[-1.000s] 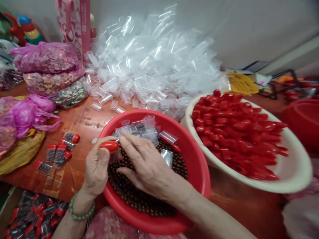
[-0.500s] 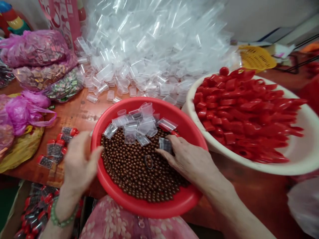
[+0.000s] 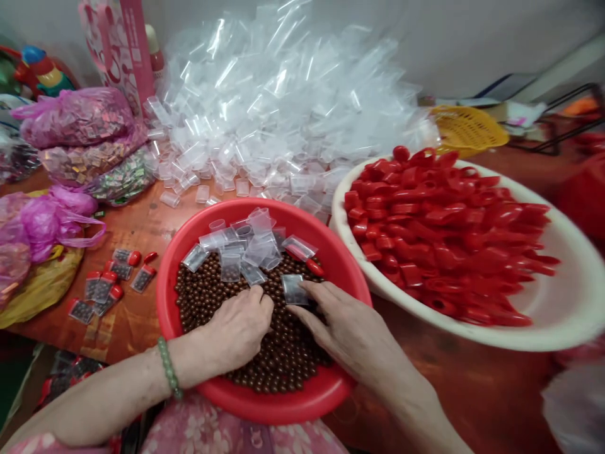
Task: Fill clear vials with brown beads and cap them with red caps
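A red basin (image 3: 165,296) sits in front of me, filled with small brown beads (image 3: 208,296), with several small clear containers (image 3: 236,246) lying at its far side. My left hand (image 3: 239,328), a green bead bracelet on its wrist, rests knuckles-up on the beads with the fingers curled under; what they hold is hidden. My right hand (image 3: 350,331) lies over the right part of the beads. Its thumb and fingertips pinch one small clear container (image 3: 293,289).
A white basin (image 3: 567,328) heaped with red caps (image 3: 439,221) stands to the right. Behind rises a big pile of clear containers (image 3: 283,113). Filled, red-capped containers (image 3: 108,284) lie on the table at left, near pink bags (image 3: 80,116). A yellow basket (image 3: 467,129) sits far right.
A second ago my left hand held a red-capped container; it swung left to the table and has returned empty of it onto the beads. My right hand reached a clear container.
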`<control>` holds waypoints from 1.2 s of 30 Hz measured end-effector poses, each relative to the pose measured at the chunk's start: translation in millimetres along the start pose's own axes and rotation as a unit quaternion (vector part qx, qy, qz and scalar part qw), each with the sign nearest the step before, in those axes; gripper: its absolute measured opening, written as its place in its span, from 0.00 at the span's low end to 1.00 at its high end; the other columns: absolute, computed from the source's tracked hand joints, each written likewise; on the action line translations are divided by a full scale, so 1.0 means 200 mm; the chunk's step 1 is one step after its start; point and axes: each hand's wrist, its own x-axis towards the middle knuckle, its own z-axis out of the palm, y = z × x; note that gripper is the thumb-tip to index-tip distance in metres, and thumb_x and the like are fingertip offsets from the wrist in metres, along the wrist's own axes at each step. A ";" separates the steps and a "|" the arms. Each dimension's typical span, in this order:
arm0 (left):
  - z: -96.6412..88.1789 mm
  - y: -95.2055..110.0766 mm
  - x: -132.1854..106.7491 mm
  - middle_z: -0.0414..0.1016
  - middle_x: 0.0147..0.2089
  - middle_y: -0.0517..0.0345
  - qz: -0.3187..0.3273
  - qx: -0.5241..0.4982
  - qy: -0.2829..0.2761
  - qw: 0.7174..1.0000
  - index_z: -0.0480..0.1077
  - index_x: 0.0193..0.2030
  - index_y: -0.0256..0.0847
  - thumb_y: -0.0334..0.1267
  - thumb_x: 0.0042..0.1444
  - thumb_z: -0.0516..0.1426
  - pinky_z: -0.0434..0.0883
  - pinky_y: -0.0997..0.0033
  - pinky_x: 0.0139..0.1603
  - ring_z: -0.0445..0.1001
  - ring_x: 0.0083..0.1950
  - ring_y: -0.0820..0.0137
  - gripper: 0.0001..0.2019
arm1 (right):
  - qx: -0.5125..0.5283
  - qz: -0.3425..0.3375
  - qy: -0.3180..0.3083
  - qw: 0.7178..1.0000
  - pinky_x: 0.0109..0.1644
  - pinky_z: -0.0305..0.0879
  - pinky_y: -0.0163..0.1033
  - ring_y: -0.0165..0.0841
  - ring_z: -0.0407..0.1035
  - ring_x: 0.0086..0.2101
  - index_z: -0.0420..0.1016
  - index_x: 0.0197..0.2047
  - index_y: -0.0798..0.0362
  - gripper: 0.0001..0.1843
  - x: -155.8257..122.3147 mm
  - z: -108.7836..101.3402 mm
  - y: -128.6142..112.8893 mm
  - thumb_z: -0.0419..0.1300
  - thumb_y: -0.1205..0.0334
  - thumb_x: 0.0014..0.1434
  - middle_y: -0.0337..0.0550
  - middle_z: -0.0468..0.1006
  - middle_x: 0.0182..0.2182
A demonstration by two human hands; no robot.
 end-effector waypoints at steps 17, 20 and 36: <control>0.00 0.02 -0.16 0.69 0.34 0.56 -0.038 -0.458 0.292 0.839 0.73 0.39 0.35 0.51 0.45 0.67 0.68 0.74 0.33 0.65 0.31 0.74 0.22 | 0.334 -0.092 0.005 0.938 0.37 0.75 0.34 0.35 0.78 0.34 0.75 0.48 0.50 0.13 0.00 0.04 -0.16 0.60 0.57 0.60 0.46 0.82 0.37; 0.04 0.02 -0.17 0.72 0.40 0.51 -0.036 -0.467 0.331 0.819 0.74 0.41 0.35 0.53 0.44 0.68 0.71 0.68 0.42 0.70 0.39 0.69 0.24 | 0.336 -0.063 0.008 0.940 0.35 0.75 0.34 0.36 0.78 0.32 0.74 0.47 0.51 0.13 -0.01 0.06 -0.20 0.60 0.58 0.59 0.45 0.82 0.36; -0.02 -0.05 -0.26 0.79 0.41 0.45 -0.016 -0.226 0.228 0.947 0.73 0.45 0.32 0.40 0.57 0.60 0.73 0.60 0.48 0.76 0.44 0.58 0.14 | 0.282 -0.080 -0.062 0.954 0.47 0.76 0.35 0.36 0.78 0.44 0.70 0.56 0.45 0.20 0.01 -0.01 -0.12 0.61 0.56 0.61 0.45 0.80 0.49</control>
